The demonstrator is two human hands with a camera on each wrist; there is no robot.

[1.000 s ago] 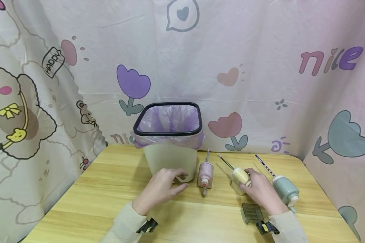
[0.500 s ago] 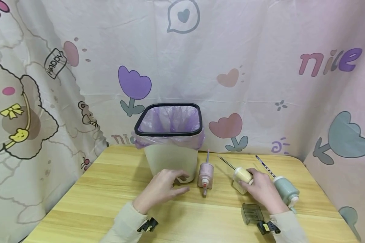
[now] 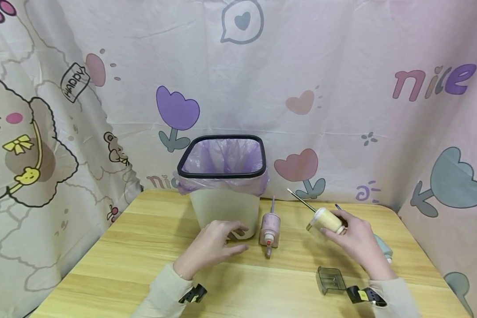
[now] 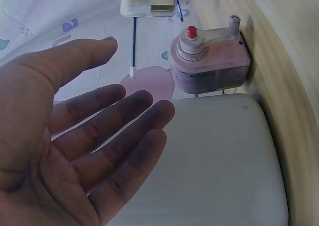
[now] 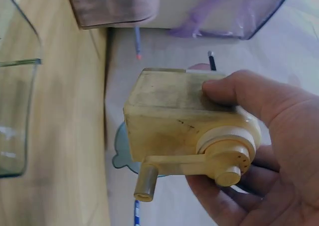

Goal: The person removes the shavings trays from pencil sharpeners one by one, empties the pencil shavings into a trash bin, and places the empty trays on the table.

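Observation:
My right hand (image 3: 353, 236) grips a yellow crank pencil sharpener (image 3: 327, 220), lifted off the table and tilted. A dark pencil (image 3: 302, 201) sticks out of its far end. In the right wrist view the thumb lies on the sharpener's body (image 5: 167, 96), and its crank handle (image 5: 146, 181) faces the camera. My left hand (image 3: 214, 243) is held beside the bin with fingers relaxed and nothing in them. A pink sharpener (image 3: 271, 225) stands right of the bin with a purple pencil (image 3: 272, 205). Partly hidden behind my right hand is a blue-green sharpener (image 3: 383, 248).
A pale bin (image 3: 222, 205) with a black rim and purple liner stands at the back of the wooden table (image 3: 143, 247). A clear dark plastic tray (image 3: 331, 280) lies near my right wrist. A patterned cloth (image 3: 238, 88) hangs behind.
My right hand has lifted the yellow sharpener with its pencil off the table and moved it slightly right, now covering much of the blue-green sharpener. The left hand stays in place.

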